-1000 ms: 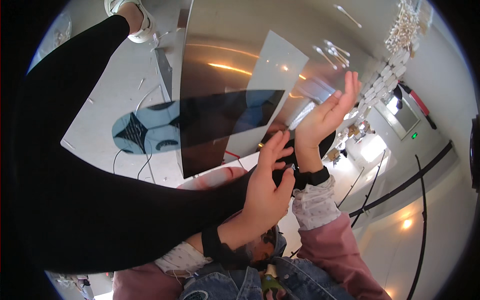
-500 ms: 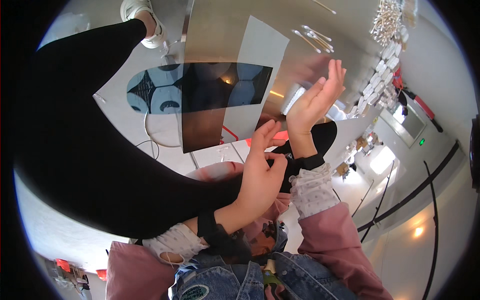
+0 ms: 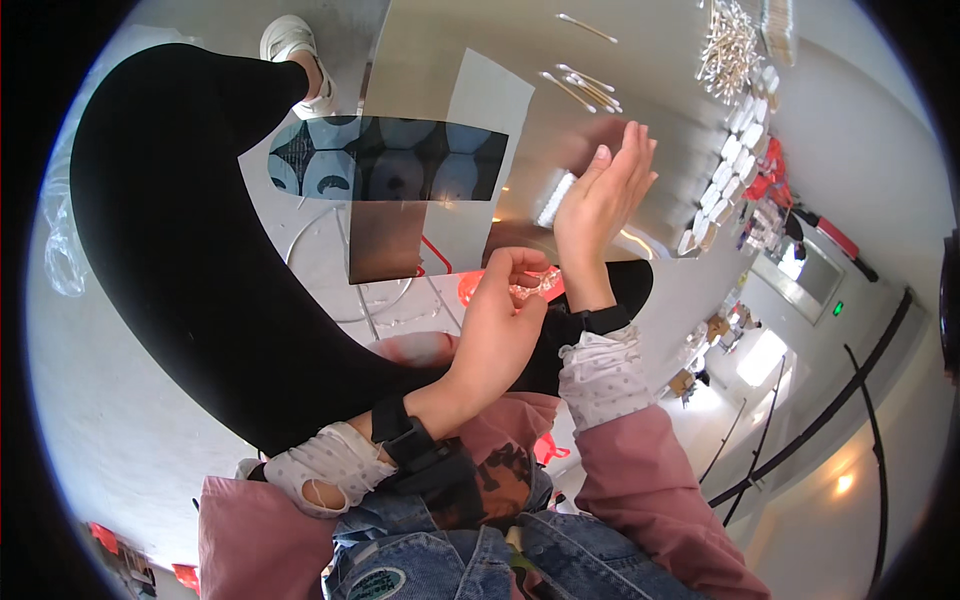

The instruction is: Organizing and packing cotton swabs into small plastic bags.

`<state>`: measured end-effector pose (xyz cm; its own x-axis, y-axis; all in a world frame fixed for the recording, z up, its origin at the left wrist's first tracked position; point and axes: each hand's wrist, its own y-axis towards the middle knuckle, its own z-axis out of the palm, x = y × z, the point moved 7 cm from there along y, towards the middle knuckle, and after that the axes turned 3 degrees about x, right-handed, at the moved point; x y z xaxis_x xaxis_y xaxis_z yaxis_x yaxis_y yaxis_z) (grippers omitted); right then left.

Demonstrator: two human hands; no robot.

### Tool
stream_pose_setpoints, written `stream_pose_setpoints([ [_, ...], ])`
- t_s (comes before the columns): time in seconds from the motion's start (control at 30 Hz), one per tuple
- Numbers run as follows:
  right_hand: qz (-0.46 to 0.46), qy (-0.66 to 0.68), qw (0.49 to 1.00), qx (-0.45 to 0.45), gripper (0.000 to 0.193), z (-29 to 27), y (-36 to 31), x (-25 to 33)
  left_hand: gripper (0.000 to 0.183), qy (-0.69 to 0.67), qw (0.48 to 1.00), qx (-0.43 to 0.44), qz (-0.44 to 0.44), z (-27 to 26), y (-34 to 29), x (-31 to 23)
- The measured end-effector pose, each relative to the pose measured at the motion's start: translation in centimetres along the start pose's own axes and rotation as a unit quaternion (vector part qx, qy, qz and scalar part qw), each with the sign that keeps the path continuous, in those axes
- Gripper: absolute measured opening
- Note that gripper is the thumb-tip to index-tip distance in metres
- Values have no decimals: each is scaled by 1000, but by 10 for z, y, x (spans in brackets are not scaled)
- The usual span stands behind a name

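My right hand (image 3: pixel 605 200) stands over the metal tabletop (image 3: pixel 660 170) with its fingers stretched upward and the thumb a little apart. A small white bundle, apparently of cotton swabs (image 3: pixel 556 200), lies on the metal beside the palm; I cannot tell whether they touch. Lower and to the left, my left hand (image 3: pixel 495 315) is raised near the table's front edge. Its fingers are loosely curled, with a gap to the thumb and nothing visible held. Several loose cotton swabs (image 3: pixel 583 90) lie beyond my right hand, with a single swab (image 3: pixel 587 28) farther off.
A heap of swabs (image 3: pixel 730 45) lies at the far right, above a row of white bundles (image 3: pixel 730 170). A dark patterned sheet (image 3: pixel 400 160) reaches past the table's left edge. A red plastic bag (image 3: pixel 470 287) is below the front edge. My black-clad leg (image 3: pixel 190 240) extends left.
The table and its contents have shifted left in view. My left hand's fingers have curled inward from a straighter pose. My right hand remains raised beside the white bundle.
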<state>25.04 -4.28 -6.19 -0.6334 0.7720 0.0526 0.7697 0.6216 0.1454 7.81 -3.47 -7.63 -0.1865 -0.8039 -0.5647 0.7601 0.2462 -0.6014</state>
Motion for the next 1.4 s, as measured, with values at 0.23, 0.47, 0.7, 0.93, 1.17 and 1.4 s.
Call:
stream_pose_setpoints([
  [0.23, 31, 23, 999, -8, 46, 7, -1, -4, 36, 17, 1000, -7, 12, -5, 3, -2],
  [0.47, 19, -2, 1000, -16, 44, 5, -2, 4, 37, 0, 1000, -11, 11, -8, 1, -3],
  [0.7, -17, -32, 999, -25, 42, -1, -1, 1, 33, -36, 999, -10, 0, -10, 5, 2],
  [0.93, -27, -17, 998, -51, 41, 1, -12, 5, 28, -39, 998, -26, 32, -19, 3, -5],
  [1.17, -3, -31, 994, -106, 39, -5, -12, -1, 33, -64, 991, -54, 101, -23, -1, -29],
  [1.4, 182, 340, 903, -188, 41, -66, -38, -54, 47, 336, 891, -72, 297, -6, -19, -89],
])
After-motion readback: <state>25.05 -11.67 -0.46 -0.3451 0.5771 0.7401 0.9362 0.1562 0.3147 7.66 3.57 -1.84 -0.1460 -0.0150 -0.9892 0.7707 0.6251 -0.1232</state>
